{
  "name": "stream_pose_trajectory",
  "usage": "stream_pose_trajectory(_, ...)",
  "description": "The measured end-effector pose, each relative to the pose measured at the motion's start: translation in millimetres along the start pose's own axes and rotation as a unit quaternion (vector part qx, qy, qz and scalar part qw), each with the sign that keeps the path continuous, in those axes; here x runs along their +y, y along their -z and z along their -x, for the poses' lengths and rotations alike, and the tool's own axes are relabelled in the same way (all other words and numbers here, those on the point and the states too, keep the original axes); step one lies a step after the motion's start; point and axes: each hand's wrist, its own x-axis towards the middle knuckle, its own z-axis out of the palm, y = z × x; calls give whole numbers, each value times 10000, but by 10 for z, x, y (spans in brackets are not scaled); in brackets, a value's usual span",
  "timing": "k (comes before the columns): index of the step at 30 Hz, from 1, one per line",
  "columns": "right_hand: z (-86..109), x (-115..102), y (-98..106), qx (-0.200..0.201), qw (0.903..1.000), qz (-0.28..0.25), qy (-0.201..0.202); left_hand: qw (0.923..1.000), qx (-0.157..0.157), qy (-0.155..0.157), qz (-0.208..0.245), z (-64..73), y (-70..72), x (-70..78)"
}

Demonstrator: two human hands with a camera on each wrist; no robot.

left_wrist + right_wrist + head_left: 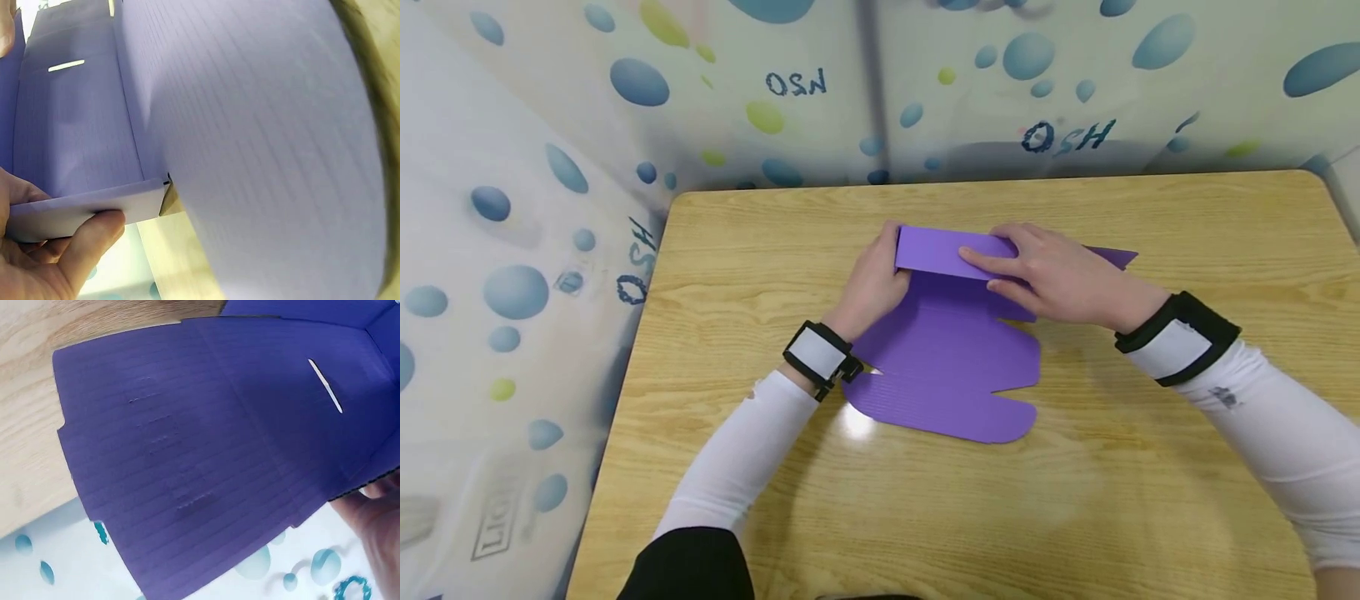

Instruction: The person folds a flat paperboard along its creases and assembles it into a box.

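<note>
A partly folded purple corrugated cardboard box (947, 350) lies near the middle of the table, its notched flap spread toward the front. At its left end, my left hand (874, 279) pinches a raised side panel (81, 215), thumb on one face and fingers on the other. My right hand (1056, 275) grips the long upright panel (936, 250) at the back, index finger stretched along its face. In the right wrist view a wide end flap (169, 444) spreads outward, beside a base panel with a narrow slot (325, 386).
The box rests on a light wood-grain table (1150, 483). A patterned curtain (955, 108) with blue and green spots hangs behind the back edge, and more of the same sheeting (512, 350) runs along the left side.
</note>
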Motion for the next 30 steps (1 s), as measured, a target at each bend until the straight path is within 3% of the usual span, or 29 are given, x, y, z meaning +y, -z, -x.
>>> stream_pose_trajectory(6,109,59,176,-199,9946,-472,-905,10000,48,2,20,-13,-22,-1)
stream_pose_trajectory(10,329,162,345,-122,9814,-713,-1779,9999,95,26,100,-13,-25,2)
stream_pose_trajectory(13,515,236,403,8,9724,-848,-2172,9996,174,101,180,-7,-18,1)
stream_pose_trajectory(16,659,281,376,325,9765,-668,-2025,9993,230,172,227,0,-4,0)
stream_pose_trajectory(19,726,298,288,884,9848,-256,-1472,9990,250,263,242,11,20,1)
stream_pose_trajectory(23,712,290,167,1695,9793,195,-1085,9977,319,487,351,24,74,3)
stream_pose_trajectory(27,680,236,77,2209,9634,300,-1486,9948,380,760,556,32,131,13)
stream_pose_trajectory(30,646,178,0,2123,9563,210,-2000,9940,354,848,597,33,150,29)
